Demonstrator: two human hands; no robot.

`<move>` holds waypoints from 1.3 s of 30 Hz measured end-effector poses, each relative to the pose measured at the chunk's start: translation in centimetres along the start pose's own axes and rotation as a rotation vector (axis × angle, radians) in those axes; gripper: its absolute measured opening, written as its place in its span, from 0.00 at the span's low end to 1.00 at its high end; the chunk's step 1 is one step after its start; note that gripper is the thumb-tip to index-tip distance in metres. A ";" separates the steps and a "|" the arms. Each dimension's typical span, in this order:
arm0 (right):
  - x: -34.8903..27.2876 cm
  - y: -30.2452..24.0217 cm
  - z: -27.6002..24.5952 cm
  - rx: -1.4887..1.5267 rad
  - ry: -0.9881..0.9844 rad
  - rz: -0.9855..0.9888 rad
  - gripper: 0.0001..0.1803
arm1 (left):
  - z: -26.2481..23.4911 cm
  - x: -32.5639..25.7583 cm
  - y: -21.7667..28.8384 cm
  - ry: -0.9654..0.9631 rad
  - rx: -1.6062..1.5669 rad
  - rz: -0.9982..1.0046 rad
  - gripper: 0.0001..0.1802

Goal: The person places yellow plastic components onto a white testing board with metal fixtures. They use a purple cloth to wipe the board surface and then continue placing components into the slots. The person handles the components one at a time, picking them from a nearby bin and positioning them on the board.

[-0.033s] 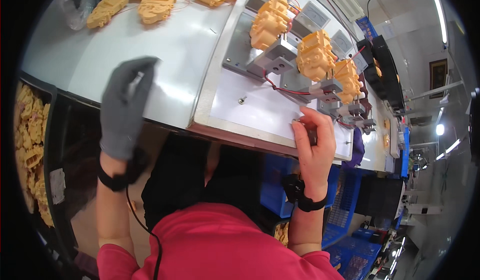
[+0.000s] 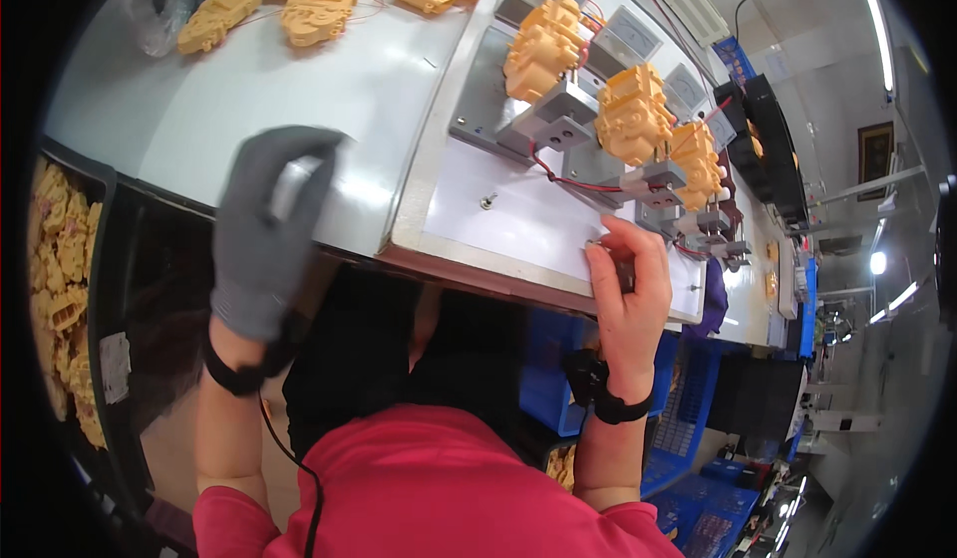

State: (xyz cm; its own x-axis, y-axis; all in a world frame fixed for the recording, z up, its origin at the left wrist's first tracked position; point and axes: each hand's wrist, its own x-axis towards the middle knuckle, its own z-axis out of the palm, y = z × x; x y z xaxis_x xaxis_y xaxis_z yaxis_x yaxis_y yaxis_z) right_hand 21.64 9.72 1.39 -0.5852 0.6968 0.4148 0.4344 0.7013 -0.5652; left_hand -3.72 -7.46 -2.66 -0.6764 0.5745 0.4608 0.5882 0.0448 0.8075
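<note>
My left hand (image 2: 274, 224), in a grey glove, hovers over the front edge of the white table. Its fingers are curved, with a gap between them and the thumb, and nothing shows in it. My bare right hand (image 2: 630, 274) rests at the white panel of a metal-framed test fixture (image 2: 469, 249), thumb and index finger pinched at a small metal toggle switch mostly hidden by the fingertips. A matching toggle switch (image 2: 487, 201) stands to its left on the panel. Behind, yellow plastic gearbox-like housings (image 2: 543, 48), (image 2: 634, 115), (image 2: 695, 164) sit upright on grey metal holders.
Several loose yellow housings (image 2: 319, 12) with thin wires lie at the back left. Grey meters (image 2: 633, 35) stand behind the holders, and red wires (image 2: 578, 184) run along them. A bin of yellow parts (image 2: 65, 289) is at far left. Blue crates (image 2: 548, 369) sit below the table.
My left hand has shifted slightly to the right, its fingers a little wider apart. My right hand stays at the toggle switch.
</note>
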 end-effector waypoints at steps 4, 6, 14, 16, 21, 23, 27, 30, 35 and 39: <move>-0.1 -0.3 -0.3 -0.050 0.006 0.003 0.14 | 1.8 0.2 5.4 -0.125 0.147 0.261 0.12; -0.1 -0.4 -0.2 -0.038 0.010 0.003 0.13 | 3.4 0.7 6.3 -0.129 0.221 0.235 0.10; 0.0 -0.6 -0.2 -0.050 -0.002 -0.017 0.12 | 6.0 0.1 4.9 -0.121 0.098 0.213 0.06; -0.1 -0.4 -0.2 -0.038 0.001 -0.020 0.12 | 5.9 0.2 4.9 -0.140 0.094 0.217 0.06; 0.0 -0.2 -0.2 -0.036 0.003 -0.029 0.12 | 5.6 0.3 4.8 -0.157 0.074 0.225 0.07; 0.0 -0.3 -0.2 -0.038 0.005 -0.040 0.12 | 5.5 0.3 4.9 -0.158 0.081 0.230 0.07; -0.1 -0.1 -0.2 -0.022 0.002 -0.023 0.13 | 5.5 0.2 4.9 -0.160 0.096 0.237 0.07; -0.1 -0.2 -0.2 -0.011 0.000 -0.024 0.13 | 5.4 0.2 4.9 -0.171 0.095 0.237 0.07; -0.2 0.0 -0.3 -0.004 0.000 -0.034 0.13 | 5.4 0.2 5.2 -0.184 0.101 0.226 0.07; -0.1 0.0 -0.5 -0.011 -0.009 -0.028 0.14 | 5.7 0.3 5.2 -0.172 0.101 0.231 0.08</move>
State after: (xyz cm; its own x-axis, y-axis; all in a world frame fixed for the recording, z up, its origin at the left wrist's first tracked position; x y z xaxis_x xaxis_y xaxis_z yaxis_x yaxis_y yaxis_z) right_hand 22.08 9.71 1.67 -0.6035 0.6753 0.4239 0.4253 0.7223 -0.5453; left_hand 1.69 -2.40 -0.43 -0.4399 0.7086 0.5517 0.7647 -0.0266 0.6439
